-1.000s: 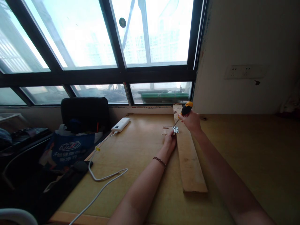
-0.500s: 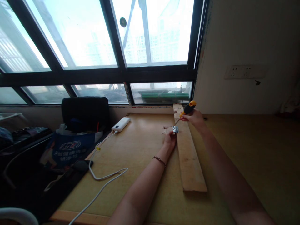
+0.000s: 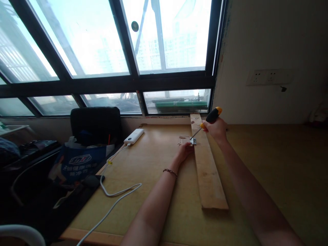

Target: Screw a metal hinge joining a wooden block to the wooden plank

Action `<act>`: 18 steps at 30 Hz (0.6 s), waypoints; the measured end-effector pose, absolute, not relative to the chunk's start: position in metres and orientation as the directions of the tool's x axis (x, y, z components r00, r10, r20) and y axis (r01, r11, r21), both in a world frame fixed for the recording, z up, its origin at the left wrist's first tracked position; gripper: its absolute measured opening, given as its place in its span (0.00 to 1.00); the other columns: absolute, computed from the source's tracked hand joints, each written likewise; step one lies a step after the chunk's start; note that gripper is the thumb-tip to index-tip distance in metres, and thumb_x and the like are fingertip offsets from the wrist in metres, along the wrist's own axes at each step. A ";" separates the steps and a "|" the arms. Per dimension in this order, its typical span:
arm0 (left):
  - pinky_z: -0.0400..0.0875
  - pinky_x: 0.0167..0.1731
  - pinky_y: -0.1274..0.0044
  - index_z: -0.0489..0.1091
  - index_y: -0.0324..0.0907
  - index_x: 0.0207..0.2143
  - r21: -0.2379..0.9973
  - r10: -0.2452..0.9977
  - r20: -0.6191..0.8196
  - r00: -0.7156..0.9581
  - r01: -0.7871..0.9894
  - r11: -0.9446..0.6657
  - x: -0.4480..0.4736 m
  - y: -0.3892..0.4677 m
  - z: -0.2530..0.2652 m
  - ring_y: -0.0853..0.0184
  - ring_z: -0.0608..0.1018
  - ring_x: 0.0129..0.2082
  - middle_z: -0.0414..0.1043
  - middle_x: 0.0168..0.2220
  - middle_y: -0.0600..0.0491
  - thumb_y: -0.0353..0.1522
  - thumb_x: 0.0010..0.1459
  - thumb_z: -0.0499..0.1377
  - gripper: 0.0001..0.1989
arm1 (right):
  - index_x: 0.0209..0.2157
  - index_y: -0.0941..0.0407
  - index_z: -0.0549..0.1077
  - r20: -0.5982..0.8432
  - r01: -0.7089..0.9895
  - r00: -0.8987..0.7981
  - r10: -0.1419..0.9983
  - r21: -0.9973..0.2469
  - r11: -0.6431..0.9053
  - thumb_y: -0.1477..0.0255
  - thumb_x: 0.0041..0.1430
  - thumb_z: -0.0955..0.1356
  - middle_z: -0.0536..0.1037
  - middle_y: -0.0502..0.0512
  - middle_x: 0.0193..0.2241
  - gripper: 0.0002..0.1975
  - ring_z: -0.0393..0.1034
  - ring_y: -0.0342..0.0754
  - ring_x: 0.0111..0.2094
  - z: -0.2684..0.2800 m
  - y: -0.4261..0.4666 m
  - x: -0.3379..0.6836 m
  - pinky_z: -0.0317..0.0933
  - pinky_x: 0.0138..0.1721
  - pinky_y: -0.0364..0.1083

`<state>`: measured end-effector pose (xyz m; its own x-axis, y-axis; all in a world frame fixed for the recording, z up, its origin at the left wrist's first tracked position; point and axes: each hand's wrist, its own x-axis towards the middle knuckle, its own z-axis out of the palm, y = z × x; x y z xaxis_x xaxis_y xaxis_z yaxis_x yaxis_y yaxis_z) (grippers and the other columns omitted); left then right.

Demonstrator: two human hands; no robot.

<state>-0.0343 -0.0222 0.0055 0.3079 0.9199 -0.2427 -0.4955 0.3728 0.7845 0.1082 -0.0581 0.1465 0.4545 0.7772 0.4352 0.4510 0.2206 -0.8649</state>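
In the head view a long wooden board lies on the table. A small silver metal hinge rests at the board's left edge, part of it over the wood. My left hand is closed at the near side of this hinge, fingertips against it and partly hidden. Gripped in my right hand is a screwdriver with a black and yellow handle. Its shaft slants down left, and the tip meets the hinge. Screws are too small to make out.
A white power bank with a white cable lies toward the table's left edge. Beyond that edge are a black chair and a blue bag. Behind the table are a window and a wall with a socket panel.
My right hand and the screwdriver handle have shifted slightly right, so the shaft leans more and shows more of its length. My left hand stays at the hinge. The view has shifted a little.
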 end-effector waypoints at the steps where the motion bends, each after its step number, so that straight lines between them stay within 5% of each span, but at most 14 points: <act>1: 0.70 0.34 0.74 0.70 0.36 0.28 0.809 0.909 -0.241 0.340 -0.447 0.382 -0.038 -0.021 0.006 0.67 0.75 0.25 0.74 0.24 0.47 0.30 0.48 0.54 0.07 | 0.26 0.59 0.70 0.426 0.452 0.452 0.784 -0.867 0.210 0.63 0.40 0.71 0.77 0.57 0.23 0.15 0.71 0.48 0.17 0.147 -0.058 0.109 0.65 0.13 0.40; 6: 0.71 0.32 0.74 0.71 0.35 0.28 0.885 0.877 -0.212 0.431 -0.297 0.359 -0.048 -0.020 0.007 0.66 0.76 0.25 0.74 0.25 0.45 0.34 0.50 0.55 0.10 | 0.25 0.59 0.70 0.408 0.466 0.444 0.798 -0.866 0.183 0.65 0.39 0.71 0.77 0.57 0.22 0.13 0.71 0.48 0.16 0.147 -0.057 0.113 0.64 0.12 0.40; 18: 0.70 0.27 0.77 0.71 0.35 0.27 0.923 0.902 -0.176 0.393 -0.253 0.290 -0.047 -0.019 0.004 0.67 0.75 0.22 0.73 0.22 0.46 0.34 0.50 0.55 0.10 | 0.25 0.58 0.69 0.395 0.449 0.398 0.828 -0.871 0.200 0.66 0.40 0.71 0.76 0.56 0.22 0.12 0.71 0.48 0.17 0.142 -0.054 0.112 0.65 0.13 0.41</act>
<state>-0.0467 -0.0185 0.0042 0.3931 0.9024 -0.1763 -0.2527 0.2904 0.9229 0.1121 -0.0536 0.1419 0.3977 0.8280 0.3953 0.4491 0.2001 -0.8708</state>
